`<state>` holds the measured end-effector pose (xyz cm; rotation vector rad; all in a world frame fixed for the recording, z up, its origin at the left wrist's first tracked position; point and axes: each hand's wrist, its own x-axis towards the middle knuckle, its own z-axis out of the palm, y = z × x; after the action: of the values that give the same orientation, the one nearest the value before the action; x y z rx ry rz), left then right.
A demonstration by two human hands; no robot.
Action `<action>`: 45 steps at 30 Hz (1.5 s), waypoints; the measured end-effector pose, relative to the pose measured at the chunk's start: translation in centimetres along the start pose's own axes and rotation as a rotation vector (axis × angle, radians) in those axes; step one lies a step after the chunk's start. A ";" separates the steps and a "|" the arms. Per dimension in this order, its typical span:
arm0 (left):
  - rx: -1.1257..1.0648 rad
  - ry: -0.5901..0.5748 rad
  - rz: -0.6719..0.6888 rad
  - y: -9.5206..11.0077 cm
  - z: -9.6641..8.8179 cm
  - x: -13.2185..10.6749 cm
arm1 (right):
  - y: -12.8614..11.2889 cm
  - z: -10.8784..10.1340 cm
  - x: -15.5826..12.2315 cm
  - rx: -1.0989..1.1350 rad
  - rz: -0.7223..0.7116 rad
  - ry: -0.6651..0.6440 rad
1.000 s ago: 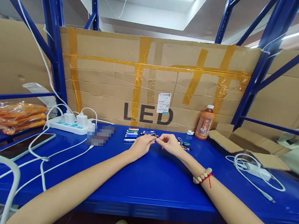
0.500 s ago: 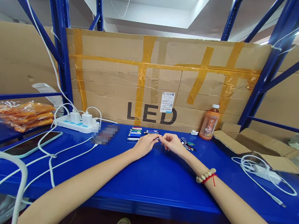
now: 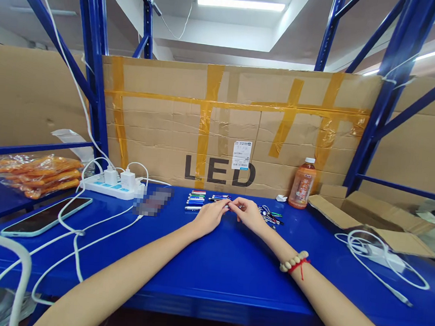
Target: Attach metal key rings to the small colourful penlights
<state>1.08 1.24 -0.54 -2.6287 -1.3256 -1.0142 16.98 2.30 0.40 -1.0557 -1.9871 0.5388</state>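
My left hand (image 3: 211, 218) and my right hand (image 3: 249, 214) meet over the far middle of the blue table (image 3: 208, 269). Fingers of both are pinched together on something small and dark, mostly hidden between the fingertips. Left of my left hand lies a neat row of pens (image 3: 196, 200) in several colours. A few blue pens (image 3: 220, 197) rest just behind the hands. Beside my right hand spreads a loose pile of small pen-like pieces (image 3: 273, 215), partly covered by that hand.
A bottle of orange-brown drink (image 3: 301, 184) and an open carton (image 3: 397, 239) stand at right, near a coiled white cable (image 3: 375, 248). On the left are a power strip (image 3: 118, 189), a phone (image 3: 47, 215) and white cords. A cardboard sheet (image 3: 159, 127) walls the back.
The camera has tilted slightly upward, so the scene sits lower. Both hands stay together at nearly the same spot, fingers shifting a little around the small thing.
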 end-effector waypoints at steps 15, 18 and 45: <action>0.062 -0.048 0.010 0.2 -0.2 0.1 | -2.6 -1.0 -0.8 -0.555 0.079 0.089; 0.059 -0.058 -0.004 0.2 -0.2 0.1 | -2.7 -1.0 -0.8 -0.563 0.098 0.088; 0.018 -0.070 -0.033 0.6 -0.5 0.0 | -2.7 -0.7 -0.8 -0.587 0.047 0.087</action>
<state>1.18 0.69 0.02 -2.6611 -1.3893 -0.9182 16.48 0.11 2.24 -1.4469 -2.0953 -0.0849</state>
